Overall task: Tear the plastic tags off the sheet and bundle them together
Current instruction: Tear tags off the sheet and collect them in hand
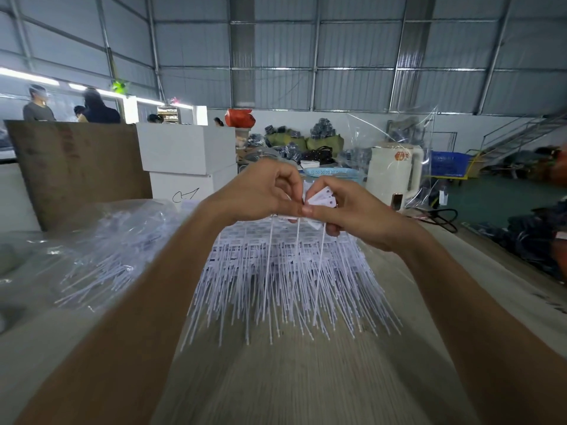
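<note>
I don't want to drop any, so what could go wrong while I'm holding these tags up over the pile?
The right hand pinches several tags by their flat heads only, so one could slip out. Their long tails hang into the pile of tags on the table and might snag there as the left hand pulls.

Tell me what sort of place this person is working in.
Most likely a warehouse or packing workshop: corrugated metal walls, stacked white cartons, heaped bundles of goods behind, and a pile of plastic tags on the worktable.
</note>
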Tool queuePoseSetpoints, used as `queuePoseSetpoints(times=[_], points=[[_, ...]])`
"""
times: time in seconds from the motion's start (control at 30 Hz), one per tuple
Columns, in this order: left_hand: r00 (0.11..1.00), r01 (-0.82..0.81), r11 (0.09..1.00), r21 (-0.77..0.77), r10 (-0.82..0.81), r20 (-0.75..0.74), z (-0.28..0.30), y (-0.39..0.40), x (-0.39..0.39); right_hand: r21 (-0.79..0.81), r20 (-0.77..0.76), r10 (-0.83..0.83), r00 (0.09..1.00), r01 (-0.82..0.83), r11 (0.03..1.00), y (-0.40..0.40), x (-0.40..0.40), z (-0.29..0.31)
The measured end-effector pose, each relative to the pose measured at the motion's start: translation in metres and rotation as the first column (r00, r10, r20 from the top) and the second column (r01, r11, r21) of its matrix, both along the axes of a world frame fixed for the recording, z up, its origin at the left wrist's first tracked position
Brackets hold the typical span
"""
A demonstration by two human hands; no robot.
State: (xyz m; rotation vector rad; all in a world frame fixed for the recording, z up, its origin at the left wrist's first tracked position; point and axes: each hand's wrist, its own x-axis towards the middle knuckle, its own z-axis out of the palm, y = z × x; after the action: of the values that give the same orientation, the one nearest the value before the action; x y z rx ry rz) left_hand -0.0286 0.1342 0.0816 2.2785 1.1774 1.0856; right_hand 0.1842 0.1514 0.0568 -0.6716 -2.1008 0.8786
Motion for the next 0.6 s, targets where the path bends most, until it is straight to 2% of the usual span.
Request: queuePoseSetpoints(times=[0.13,0.23,0.3,0.37,0.5,0.6], points=[[0.999,0.02,1.0,-0.012,-0.021,-0.044,0.002,-0.002,0.003,-0.04,-0.01,0.073,0.997,-0.073,0.997,0.004,0.011,0.001],[0.987,-0.038,0.999,0.033,0.042,-0.155,0.003,-0.002,0.004,0.007,-0.053,0.054,0.997,-0.054,0.999,0.007,0.016,0.003],[0.986,-0.03,0.999,0.038,0.036,-0.165,0.004,-0.003,0.005,0.063,-0.051,0.021,0.998,-0.018,0.998,0.008,0.017,0.004],[0.985,-0.028,0.999,0.047,0.035,-0.168,0.003,-0.004,0.007,0.132,-0.004,-0.016,1.0,0.017,0.991,0.01,0.016,0.003],[0.965,-0.077,0.995,0.066,0.091,-0.244,0.0,-0.001,0.009,0.322,0.198,-0.129,0.972,0.06,0.945,0.011,0.01,0.003],[0.976,-0.084,0.996,0.025,0.087,-0.201,-0.002,0.001,0.006,0.425,0.243,-0.242,0.939,0.121,0.897,0.01,0.006,0.006]])
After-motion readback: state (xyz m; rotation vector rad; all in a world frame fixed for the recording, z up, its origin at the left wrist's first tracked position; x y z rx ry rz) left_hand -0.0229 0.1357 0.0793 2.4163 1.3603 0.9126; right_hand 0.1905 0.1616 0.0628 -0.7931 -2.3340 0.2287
